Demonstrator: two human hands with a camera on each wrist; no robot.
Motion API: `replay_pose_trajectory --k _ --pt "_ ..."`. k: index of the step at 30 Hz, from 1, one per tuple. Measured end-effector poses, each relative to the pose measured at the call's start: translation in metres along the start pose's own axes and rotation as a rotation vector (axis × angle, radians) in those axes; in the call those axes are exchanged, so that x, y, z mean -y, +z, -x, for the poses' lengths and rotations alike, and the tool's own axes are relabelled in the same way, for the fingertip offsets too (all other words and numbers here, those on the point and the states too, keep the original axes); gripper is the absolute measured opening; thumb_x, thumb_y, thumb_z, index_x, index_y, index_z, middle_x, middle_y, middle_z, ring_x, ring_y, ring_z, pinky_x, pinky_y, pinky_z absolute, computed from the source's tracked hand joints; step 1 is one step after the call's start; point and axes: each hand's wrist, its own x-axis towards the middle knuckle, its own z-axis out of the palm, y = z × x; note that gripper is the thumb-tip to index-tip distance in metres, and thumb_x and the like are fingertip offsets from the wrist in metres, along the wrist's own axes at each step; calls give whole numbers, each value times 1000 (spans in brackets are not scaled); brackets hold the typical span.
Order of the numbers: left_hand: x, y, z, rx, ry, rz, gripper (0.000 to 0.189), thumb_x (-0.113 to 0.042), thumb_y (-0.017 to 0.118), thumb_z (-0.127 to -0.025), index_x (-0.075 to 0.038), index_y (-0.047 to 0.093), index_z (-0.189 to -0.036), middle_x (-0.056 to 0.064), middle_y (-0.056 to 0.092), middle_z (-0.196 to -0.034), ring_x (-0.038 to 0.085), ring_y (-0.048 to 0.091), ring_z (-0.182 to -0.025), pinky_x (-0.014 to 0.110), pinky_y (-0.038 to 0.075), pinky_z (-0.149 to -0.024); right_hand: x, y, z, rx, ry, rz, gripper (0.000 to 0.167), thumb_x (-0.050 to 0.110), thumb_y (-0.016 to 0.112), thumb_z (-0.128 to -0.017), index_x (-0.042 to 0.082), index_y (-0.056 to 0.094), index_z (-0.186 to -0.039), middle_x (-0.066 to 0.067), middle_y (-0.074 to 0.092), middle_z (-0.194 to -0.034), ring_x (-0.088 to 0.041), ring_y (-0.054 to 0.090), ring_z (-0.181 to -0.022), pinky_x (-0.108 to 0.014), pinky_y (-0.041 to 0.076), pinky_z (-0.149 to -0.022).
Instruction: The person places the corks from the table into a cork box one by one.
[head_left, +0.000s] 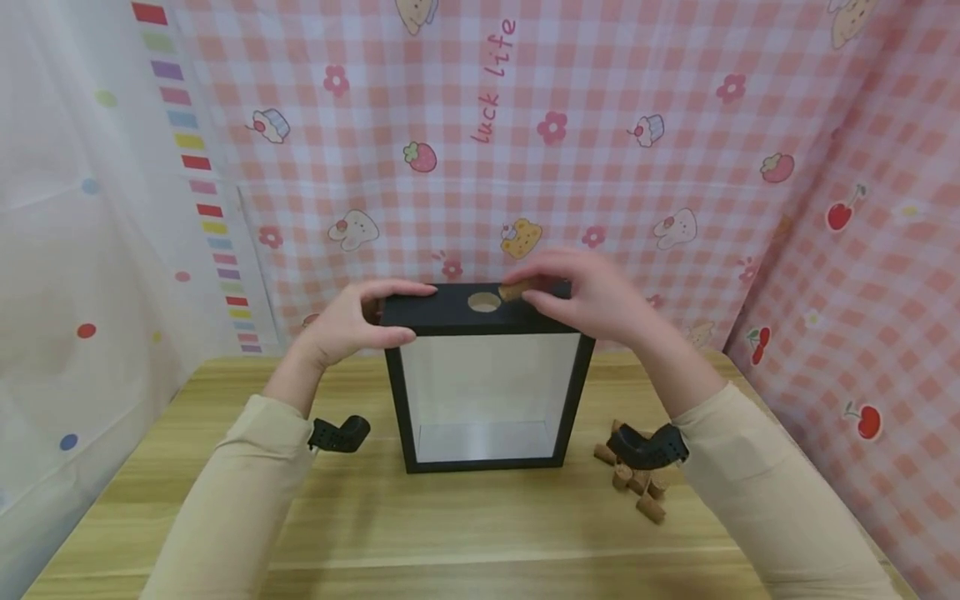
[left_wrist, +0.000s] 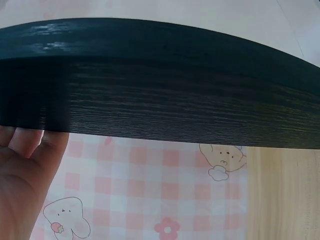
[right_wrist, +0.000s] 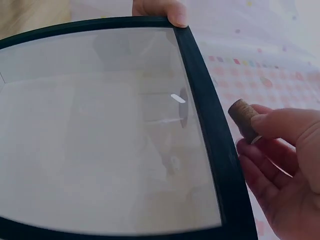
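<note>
A black-framed box with a clear front [head_left: 487, 392] stands upright on the table. Its black top [head_left: 438, 310] has a round hole [head_left: 484, 302]. My left hand [head_left: 348, 325] grips the box's top left corner, thumb at the front and fingers toward the back; in the left wrist view, fingers [left_wrist: 30, 150] touch the black side. Just right of the hole, my right hand [head_left: 592, 292] pinches a cork [head_left: 513, 291] between thumb and fingers. The right wrist view shows that cork [right_wrist: 243, 117] beside the black frame [right_wrist: 207, 117].
Several loose corks [head_left: 637, 481] lie in a pile on the wooden table [head_left: 487, 533], right of the box and partly hidden by the black right wrist device [head_left: 647, 447]. A pink checked curtain [head_left: 465, 183] hangs close behind the box.
</note>
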Motion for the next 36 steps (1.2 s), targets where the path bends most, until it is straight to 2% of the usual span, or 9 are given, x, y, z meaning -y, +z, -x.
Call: replay_pose_trajectory --k 7,16,28,36 --pt "2 0 -1 3 5 8 53 -12 78 -81 -9 64 -133 15 59 -123 29 56 -87 31 51 -72 4 12 -20 76 -10 111 24 3 67 -93 8 74 -115 -6 68 -113 -21 60 -103 -40 47 -89" --pt "1 0 0 5 8 15 52 -13 77 -82 -11 65 -132 14 58 -125 31 56 -89 32 50 -73 4 19 -29 162 -4 181 29 0 64 -94 9 73 -120 -7 67 -117 -23 60 -108 -39 48 -92" --pt "3 1 -1 1 16 19 51 -11 76 -82 -11 65 -132 14 59 -125 30 56 -89 32 50 -73 6 25 -34 186 10 214 32 2 67 -93 11 72 -123 -7 68 -121 -23 60 -114 -40 46 -97" --pt "3 1 0 4 19 36 51 -11 77 -82 -12 66 -131 15 59 -124 28 57 -87 31 51 -72 1 21 -28 136 -35 133 31 4 67 -94 9 71 -125 -7 67 -122 -22 61 -113 -40 47 -96"
